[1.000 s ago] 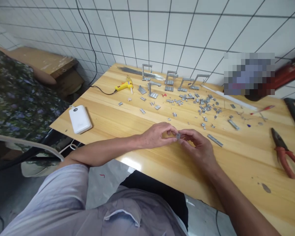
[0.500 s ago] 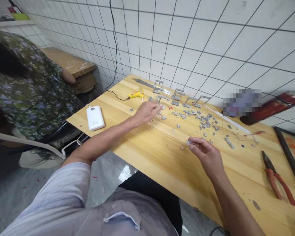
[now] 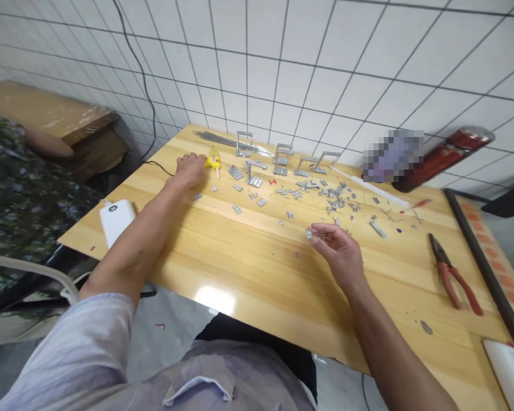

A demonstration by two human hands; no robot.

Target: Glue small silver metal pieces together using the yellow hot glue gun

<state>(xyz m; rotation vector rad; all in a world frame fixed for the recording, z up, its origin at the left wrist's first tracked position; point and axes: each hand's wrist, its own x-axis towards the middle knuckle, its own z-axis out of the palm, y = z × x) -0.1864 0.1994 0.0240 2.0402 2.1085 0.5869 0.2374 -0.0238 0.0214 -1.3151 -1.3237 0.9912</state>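
My left hand is closed over the handle end of a yellow hot glue gun, which lies at the table's back left; the fingers' undersides are hidden. Between the thumb and fingertips of my right hand is a small grey piece, pinched above the middle of the table. Several bent grey metal frames on little ribbed bases stand near the wall. Many loose grey pieces lie scattered before them, with a few more nearer the glue gun.
On the wooden table lie thin metal rods, red-handled pliers, a small red-handled tool and a white power bank. A red flask leans against the tiled wall. Another person's patterned clothing shows at left.
My left hand has moved left from the metal frames to the glue gun's handle. The right hand still pinches the small grey piece. The view has shifted to the right.
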